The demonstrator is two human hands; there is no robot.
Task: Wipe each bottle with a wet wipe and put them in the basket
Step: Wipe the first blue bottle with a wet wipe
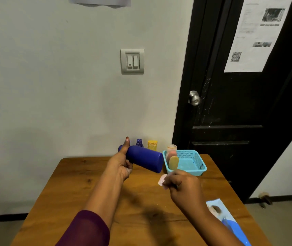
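Observation:
My left hand (122, 162) grips a large dark blue bottle (145, 160) near its cap end and holds it on its side above the wooden table (88, 192). My right hand (182, 183) is closed on a crumpled white wet wipe (162, 181), a little below and right of the bottle's base. A light blue mesh basket (193, 164) stands at the table's far right; a yellow bottle (173, 162) and a clear bottle with orange contents (171, 151) lean in its left side.
Against the wall stand a small purple bottle (139, 142) and a yellow bottle (152, 145). A blue wet-wipe pack (219, 210) lies at the table's near right edge. A black door (230, 103) is behind the basket.

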